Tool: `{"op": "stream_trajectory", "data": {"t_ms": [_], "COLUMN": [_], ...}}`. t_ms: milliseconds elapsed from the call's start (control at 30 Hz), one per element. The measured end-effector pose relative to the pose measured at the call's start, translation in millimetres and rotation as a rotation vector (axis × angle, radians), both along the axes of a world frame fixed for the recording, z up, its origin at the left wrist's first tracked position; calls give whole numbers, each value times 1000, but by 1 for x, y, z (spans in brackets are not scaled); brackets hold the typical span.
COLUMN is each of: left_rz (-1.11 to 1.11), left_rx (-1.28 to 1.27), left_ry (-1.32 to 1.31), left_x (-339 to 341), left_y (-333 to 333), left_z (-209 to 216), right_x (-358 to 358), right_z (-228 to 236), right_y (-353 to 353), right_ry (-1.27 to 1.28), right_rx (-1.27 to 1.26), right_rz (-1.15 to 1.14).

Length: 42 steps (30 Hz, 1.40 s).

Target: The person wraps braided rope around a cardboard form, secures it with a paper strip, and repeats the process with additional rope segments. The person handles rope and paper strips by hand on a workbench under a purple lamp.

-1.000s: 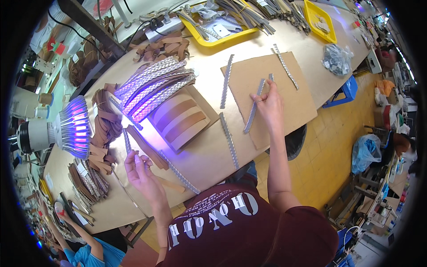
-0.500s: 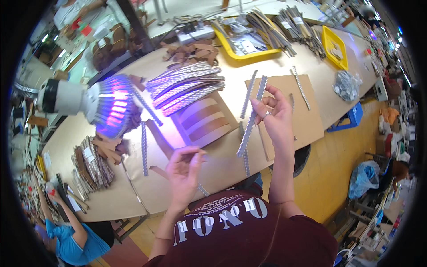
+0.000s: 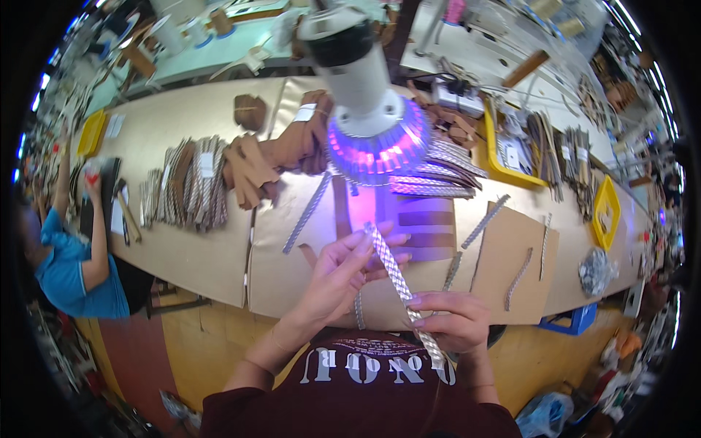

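While our left hand (image 3: pixel 337 274) pinches the strip (image 3: pixel 395 277) at its eleven-o'clock end and our right hand (image 3: pixel 458 321) pinches it toward five, we hold it stretched between them, at six o'clock from the lamp (image 3: pixel 376 139), presumably for better light.

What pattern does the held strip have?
The strip has a silvery braided pattern, best seen in the head view.
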<state>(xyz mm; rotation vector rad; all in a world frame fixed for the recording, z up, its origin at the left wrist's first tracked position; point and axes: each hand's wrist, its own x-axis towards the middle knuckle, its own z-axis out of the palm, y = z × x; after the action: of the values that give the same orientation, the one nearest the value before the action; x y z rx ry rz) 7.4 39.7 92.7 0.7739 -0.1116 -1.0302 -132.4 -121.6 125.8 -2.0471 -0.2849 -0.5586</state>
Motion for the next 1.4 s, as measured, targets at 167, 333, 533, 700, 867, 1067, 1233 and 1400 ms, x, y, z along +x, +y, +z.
{"op": "stream_trajectory", "data": {"t_ms": [167,333,533,700,867,1067,1233,1400], "left_rz": [39,20,35,33,69,-84,-201,-619], "left_rx": [86,114,40,-102,-139,-107,42,220], "left_ry": [-151,-234,-125,-101,-16,-113,-164,-477], "left_x": [9,11,34,76,88,72,65,62], "left_y": [-5,-7,-20,-35,-54,-54,-55,-60], "left_z": [3,1,-10,-19,-21,-14,1,12], "right_x": [2,-1,15,42,49,32,28,33], "right_z": [-23,-30,-36,-30,-26,-37,-31,1], "right_y": [5,12,19,11,2,11,19,4], "right_ry": [54,84,8,-47,-2,-33,-145,-128], "right_rx": [-169,-168,-152,-125,-109,-225,-608,-897], "right_rz": [-15,-47,-199,-401,-472,-446,-507,-316]}}
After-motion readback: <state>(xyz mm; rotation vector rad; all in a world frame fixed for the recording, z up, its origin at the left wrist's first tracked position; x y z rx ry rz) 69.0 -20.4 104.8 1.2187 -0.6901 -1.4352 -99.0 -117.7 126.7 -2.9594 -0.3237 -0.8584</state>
